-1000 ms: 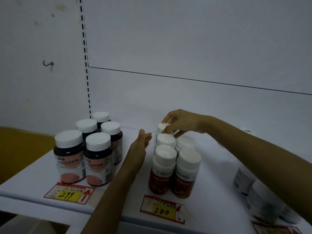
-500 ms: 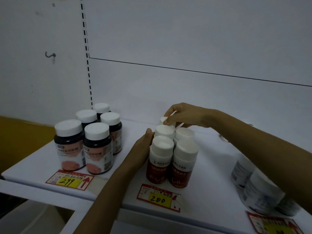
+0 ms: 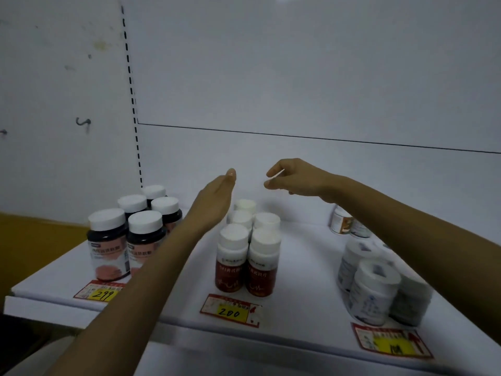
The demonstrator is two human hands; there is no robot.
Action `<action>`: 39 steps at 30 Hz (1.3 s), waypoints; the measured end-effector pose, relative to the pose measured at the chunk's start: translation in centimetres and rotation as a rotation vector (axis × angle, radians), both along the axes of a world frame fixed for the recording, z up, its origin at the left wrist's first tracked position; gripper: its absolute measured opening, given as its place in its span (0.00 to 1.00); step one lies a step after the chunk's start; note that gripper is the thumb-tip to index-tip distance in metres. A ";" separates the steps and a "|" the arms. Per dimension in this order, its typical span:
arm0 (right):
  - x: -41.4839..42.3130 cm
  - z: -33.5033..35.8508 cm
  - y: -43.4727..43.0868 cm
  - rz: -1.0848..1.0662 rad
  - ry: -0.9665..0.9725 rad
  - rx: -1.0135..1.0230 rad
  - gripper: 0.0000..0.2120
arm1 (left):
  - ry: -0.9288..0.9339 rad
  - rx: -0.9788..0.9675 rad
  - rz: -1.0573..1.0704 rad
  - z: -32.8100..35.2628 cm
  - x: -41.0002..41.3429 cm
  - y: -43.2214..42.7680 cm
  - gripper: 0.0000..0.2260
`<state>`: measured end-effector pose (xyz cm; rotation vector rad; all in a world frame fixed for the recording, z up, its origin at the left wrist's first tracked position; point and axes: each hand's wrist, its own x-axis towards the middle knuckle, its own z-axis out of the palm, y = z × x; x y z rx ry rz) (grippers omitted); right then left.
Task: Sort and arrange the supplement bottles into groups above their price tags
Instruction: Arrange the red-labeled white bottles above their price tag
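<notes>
Several red-labelled bottles with white caps (image 3: pixel 248 256) stand in two rows behind the price tag marked 200 (image 3: pixel 230 310). At the left, several dark bottles with pink labels (image 3: pixel 130 234) are grouped behind the tag marked 299 (image 3: pixel 101 294). White bottles (image 3: pixel 376 283) cluster at the right behind a third tag (image 3: pixel 390 344). My left hand (image 3: pixel 217 199) is raised flat and open, left of and above the red group. My right hand (image 3: pixel 295 179) hovers above the back of that group, fingers loosely curled and apart, holding nothing.
The bottles stand on a white shelf (image 3: pixel 303 308) with a white back panel (image 3: pixel 298 77) and a slotted upright at the left. Two more small bottles (image 3: pixel 344 221) stand at the back right, behind my right forearm. A yellow surface (image 3: pixel 32 240) lies at far left.
Both hands have lifted off the red bottles: the right hand let go of the rearmost cap, and the left hand rose from the group's left side. The camera has moved closer.
</notes>
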<state>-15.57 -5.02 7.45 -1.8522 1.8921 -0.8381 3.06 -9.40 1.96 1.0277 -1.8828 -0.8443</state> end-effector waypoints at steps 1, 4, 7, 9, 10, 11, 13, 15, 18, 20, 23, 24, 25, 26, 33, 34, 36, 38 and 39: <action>-0.7 0.3 1.1 -0.017 0.017 -0.024 0.17 | -0.050 -0.069 0.000 1.0 -0.6 0.8 0.27; -2.9 1.0 5.1 -0.076 0.062 -0.070 0.19 | -0.208 -0.245 -0.054 3.1 -3.3 3.9 0.24; -5.4 1.2 9.6 -0.138 0.091 -0.085 0.19 | -0.298 -0.347 -0.129 4.1 -6.2 7.3 0.24; -7.3 1.0 12.6 -0.177 0.079 -0.083 0.18 | -0.321 -0.390 -0.174 4.4 -8.2 9.8 0.24; -8.3 0.9 14.1 -0.197 0.071 -0.087 0.18 | -0.323 -0.409 -0.200 4.4 -9.1 11.0 0.24; -9.3 0.7 15.5 -0.219 0.064 -0.094 0.18 | -0.326 -0.427 -0.229 4.3 -10.1 12.2 0.24; -11.1 0.1 18.4 -0.267 0.052 -0.106 0.19 | -0.355 -0.465 -0.279 4.0 -11.9 14.3 0.24; -12.8 -0.5 21.1 -0.312 0.048 -0.114 0.22 | -0.404 -0.503 -0.307 3.8 -13.7 15.8 0.25; -14.9 -1.4 24.4 -0.353 0.072 -0.106 0.23 | -0.476 -0.523 -0.338 3.7 -16.1 17.5 0.25; -16.3 -1.8 26.0 -0.370 0.095 -0.101 0.23 | -0.526 -0.539 -0.360 3.6 -17.2 18.3 0.25; -18.1 -2.1 27.1 -0.383 0.080 -0.096 0.21 | -0.576 -0.534 -0.374 3.6 -18.3 18.8 0.24; -18.5 -2.1 27.1 -0.382 0.082 -0.094 0.21 | -0.592 -0.528 -0.371 3.7 -18.6 18.7 0.24; -18.9 -2.0 26.9 -0.376 0.085 -0.094 0.20 | -0.611 -0.521 -0.366 3.7 -18.8 18.5 0.24; -19.1 -2.0 26.6 -0.368 0.088 -0.094 0.20 | -0.630 -0.514 -0.358 3.7 -19.0 18.1 0.24; -20.3 -1.3 20.2 -0.315 0.227 -0.075 0.22 | -0.775 -0.473 -0.269 3.5 -19.7 12.4 0.25; -20.5 -1.1 18.9 -0.306 0.249 -0.065 0.22 | -0.790 -0.470 -0.254 3.5 -20.0 11.3 0.24; -21.0 -0.7 16.1 -0.286 0.313 -0.019 0.23 | -0.819 -0.449 -0.231 3.5 -20.6 8.9 0.24; -21.6 -0.5 12.9 -0.264 0.422 0.044 0.24 | -0.856 -0.434 -0.220 3.3 -21.3 6.6 0.24; -21.8 -0.6 11.2 -0.253 0.468 0.075 0.25 | -0.878 -0.431 -0.219 3.2 -21.7 5.6 0.24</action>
